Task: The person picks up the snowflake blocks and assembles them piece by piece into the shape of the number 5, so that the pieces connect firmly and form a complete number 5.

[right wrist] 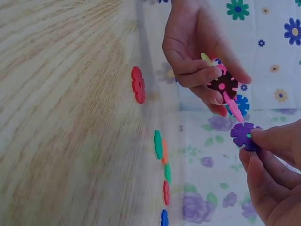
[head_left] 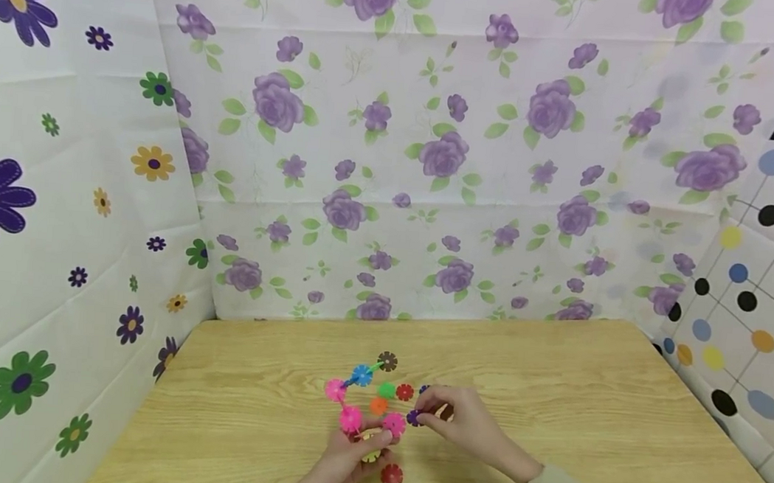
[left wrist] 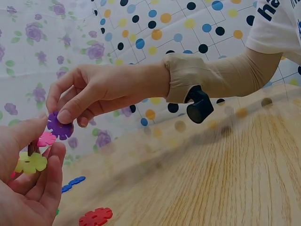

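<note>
My left hand [head_left: 347, 461] holds a joined chain of notched, flower-shaped plastic discs. A yellow disc [left wrist: 31, 162], a dark brown disc [right wrist: 223, 85] and a pink disc [head_left: 393, 424] sit at its fingers. From there the chain curves away past another pink disc [head_left: 351, 419] and a blue disc [head_left: 362, 375] to a brown disc [head_left: 387, 361]. Between thumb and fingers, my right hand [head_left: 465, 423] pinches a purple disc [right wrist: 243, 135]. That disc is beside the pink one's edge; whether they touch, I cannot tell.
Loose discs lie on the wooden table [head_left: 252, 381]: a red disc [head_left: 392, 476] near the front, and an orange disc [head_left: 378, 405], a green disc [head_left: 387, 390] and a red disc [head_left: 405, 392] beyond the hands. Patterned cloth [head_left: 428, 222] hangs behind and at both sides.
</note>
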`<state>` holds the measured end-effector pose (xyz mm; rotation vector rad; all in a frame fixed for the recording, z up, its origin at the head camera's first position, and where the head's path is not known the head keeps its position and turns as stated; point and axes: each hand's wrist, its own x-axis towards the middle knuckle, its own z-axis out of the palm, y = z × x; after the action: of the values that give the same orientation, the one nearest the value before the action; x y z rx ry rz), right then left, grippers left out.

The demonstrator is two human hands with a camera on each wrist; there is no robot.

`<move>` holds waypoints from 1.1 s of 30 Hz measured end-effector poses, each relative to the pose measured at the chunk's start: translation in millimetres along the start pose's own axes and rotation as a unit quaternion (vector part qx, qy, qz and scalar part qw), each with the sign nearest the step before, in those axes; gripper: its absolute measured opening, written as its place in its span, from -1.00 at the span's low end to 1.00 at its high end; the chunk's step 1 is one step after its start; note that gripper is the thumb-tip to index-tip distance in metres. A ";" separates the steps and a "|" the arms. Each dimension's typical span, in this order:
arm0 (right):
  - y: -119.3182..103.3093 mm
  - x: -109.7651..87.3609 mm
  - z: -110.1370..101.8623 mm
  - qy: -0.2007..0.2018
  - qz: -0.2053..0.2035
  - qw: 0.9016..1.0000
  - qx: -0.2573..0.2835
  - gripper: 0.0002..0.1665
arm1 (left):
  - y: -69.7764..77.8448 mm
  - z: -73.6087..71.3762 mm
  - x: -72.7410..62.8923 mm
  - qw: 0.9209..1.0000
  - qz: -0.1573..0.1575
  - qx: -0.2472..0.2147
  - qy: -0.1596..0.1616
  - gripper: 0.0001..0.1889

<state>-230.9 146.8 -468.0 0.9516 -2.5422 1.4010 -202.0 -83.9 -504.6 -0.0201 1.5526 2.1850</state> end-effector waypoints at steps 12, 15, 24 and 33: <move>3.3 0.8 8.7 0.013 -0.015 1.000 -0.008 -0.92 | 2.3 2.5 3.1 1.000 -0.002 0.003 0.016 -0.48; 1.5 1.0 9.7 0.017 -0.021 1.000 -0.007 -0.92 | 2.0 3.5 3.2 1.000 -0.005 0.003 0.012 -0.52; 1.8 -1.0 12.3 0.035 -0.054 0.998 0.001 -0.89 | 2.4 1.5 2.3 1.000 -0.006 -0.010 -0.016 -0.69; 3.0 -3.1 11.9 0.051 -0.047 0.997 0.028 -0.90 | 6.3 3.9 0.6 0.998 -0.006 -0.030 -0.046 -0.72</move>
<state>-227.6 140.1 -478.2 0.9672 -2.3645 1.4624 -204.0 -81.8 -497.7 0.0506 1.4327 2.1922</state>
